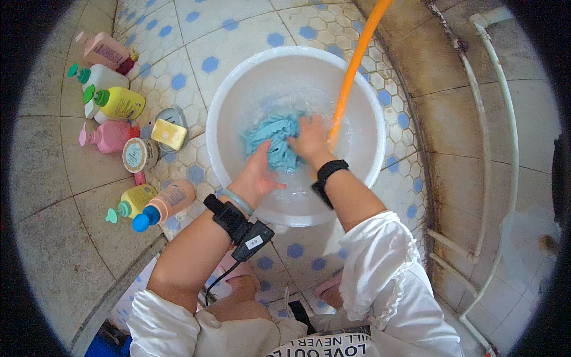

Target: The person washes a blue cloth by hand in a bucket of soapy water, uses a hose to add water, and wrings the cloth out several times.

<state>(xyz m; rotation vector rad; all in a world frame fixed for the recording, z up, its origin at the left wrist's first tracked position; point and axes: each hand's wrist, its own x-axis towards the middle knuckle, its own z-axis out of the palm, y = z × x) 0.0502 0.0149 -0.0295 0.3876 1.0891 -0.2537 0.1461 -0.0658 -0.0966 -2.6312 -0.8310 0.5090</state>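
Observation:
A crumpled light-blue cloth (pixel 274 138) lies in water inside a large white plastic basin (pixel 215 134). At the cloth's lower left is my left hand (pixel 256 174), its thumb and fingers spread and the fingertips at the fabric. My right hand (pixel 314 138) rests against the right edge of the cloth, with fingers apart and slightly blurred. An orange hose (pixel 357 62) runs down into the basin just right of that hand, and its lower end is partly hidden by the wrist. Ripples and splashes show on the water.
Several pump bottles, including a yellow one (pixel 122 102) and a pink one (pixel 111 136), line the left wall. Nearby are a round tub (pixel 140 155), a peach bottle (pixel 176 201), and a yellow soap bar (pixel 169 134) on a grey soap dish (pixel 176 115). White pipes (pixel 506 98) follow the right wall.

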